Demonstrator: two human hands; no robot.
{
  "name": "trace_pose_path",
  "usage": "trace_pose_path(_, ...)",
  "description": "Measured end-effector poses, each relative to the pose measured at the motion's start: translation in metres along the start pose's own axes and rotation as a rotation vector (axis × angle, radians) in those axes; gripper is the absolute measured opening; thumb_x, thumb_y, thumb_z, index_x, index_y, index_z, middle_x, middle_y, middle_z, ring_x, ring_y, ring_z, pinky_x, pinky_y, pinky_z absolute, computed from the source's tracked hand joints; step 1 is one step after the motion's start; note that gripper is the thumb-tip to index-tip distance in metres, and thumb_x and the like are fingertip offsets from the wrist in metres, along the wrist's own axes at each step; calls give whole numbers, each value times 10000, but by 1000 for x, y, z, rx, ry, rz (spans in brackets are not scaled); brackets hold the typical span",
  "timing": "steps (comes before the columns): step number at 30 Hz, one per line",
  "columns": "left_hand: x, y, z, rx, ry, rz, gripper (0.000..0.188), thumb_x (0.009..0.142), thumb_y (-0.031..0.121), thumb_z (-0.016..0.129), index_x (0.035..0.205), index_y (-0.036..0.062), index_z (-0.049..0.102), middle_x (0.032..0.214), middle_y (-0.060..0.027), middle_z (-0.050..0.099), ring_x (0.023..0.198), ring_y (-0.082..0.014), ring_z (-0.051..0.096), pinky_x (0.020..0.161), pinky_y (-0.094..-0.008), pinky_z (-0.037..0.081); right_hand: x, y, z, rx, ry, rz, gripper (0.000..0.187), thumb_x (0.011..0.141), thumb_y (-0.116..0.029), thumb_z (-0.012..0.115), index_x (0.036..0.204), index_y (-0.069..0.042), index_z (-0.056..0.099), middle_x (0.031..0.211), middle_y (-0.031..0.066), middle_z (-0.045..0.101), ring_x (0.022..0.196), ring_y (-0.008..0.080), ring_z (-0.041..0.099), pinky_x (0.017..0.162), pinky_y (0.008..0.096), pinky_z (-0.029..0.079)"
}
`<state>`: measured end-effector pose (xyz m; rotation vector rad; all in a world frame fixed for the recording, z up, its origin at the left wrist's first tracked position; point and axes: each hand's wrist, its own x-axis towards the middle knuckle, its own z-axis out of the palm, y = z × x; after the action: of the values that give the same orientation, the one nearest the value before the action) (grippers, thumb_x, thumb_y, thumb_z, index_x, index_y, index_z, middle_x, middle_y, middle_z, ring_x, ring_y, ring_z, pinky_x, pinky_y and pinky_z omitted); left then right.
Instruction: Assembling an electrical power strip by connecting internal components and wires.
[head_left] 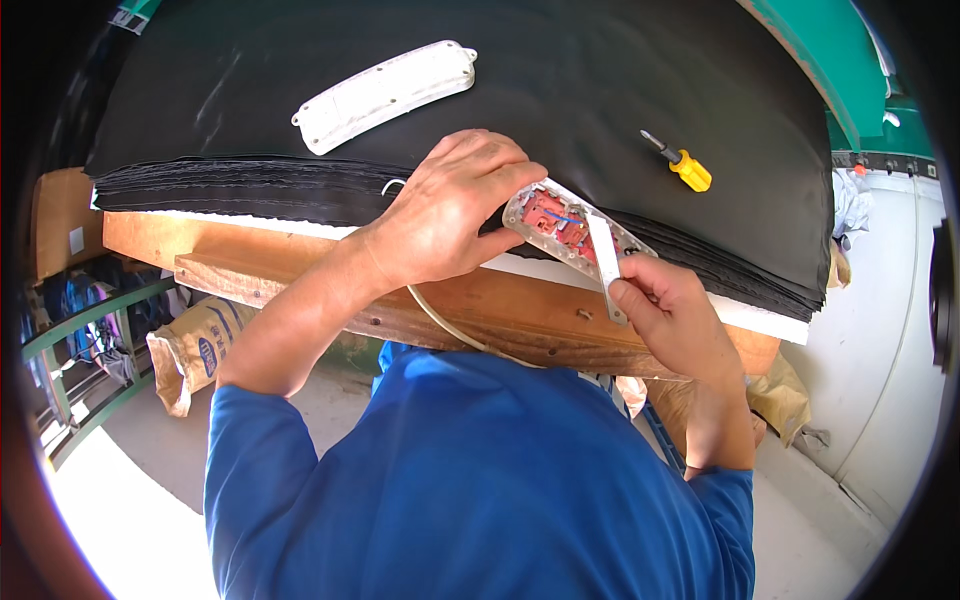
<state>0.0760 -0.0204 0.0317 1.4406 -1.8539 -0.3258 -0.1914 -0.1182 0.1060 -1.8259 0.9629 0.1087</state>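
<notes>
L grip (pixel 455 205): nearly closed, thumb + index either side of the 10 o'clock end of opened elec. housing (pixel 545 214). R grip (pixel 665 310): thumb + bent index pinched on lower end of white flat strip (pixel 606 255), which lies across the housing, top end approx 11 o'clock. Can't tell if R fingers also bear on the housing.

Housing sits btwn the two: approx 3-4 o'clock of L, 10-11 of R. Open side up, red internals + blue wire visible, held at front edge of black sheet stack (pixel 560 90) on worktop (pixel 500 305).

White cable (pixel 440 322) runs from under L wrist toward 4 o'clock; its tie-in to the housing is hidden. White cover (pixel 385 95) w/ end tabs on the stack, 10 o'clock of housing. Yellow-handled screwdriver (pixel 690 172) also on stack, 2 o'clock, tip to 10-11.
</notes>
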Motion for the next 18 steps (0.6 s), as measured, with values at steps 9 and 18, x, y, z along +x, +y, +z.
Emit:
trace_pose_path(9, -1, 1, 0, 5, -3, -2, 631, 673, 103, 899, 1257, 36, 669, 1212, -147, 649, 1217, -365, 593, 1076, -479, 455, 2, -1, -1, 55, -54, 66, 123, 1016, -107, 628, 991, 11, 650, 763, 43, 602, 702, 104, 517, 633, 296, 436)
trace_pose_path(18, 1, 2, -1, 32, -9, -4, 632, 677, 103, 892, 1265, 38, 667, 1224, -148, 651, 1224, -367, 593, 1084, -483, 453, 1, 12, 11, 318, -108, 156, 133, 1043, -140, 625, 1014, -13, 652, 754, -33, 576, 676, 36, 501, 593, 225, 401)
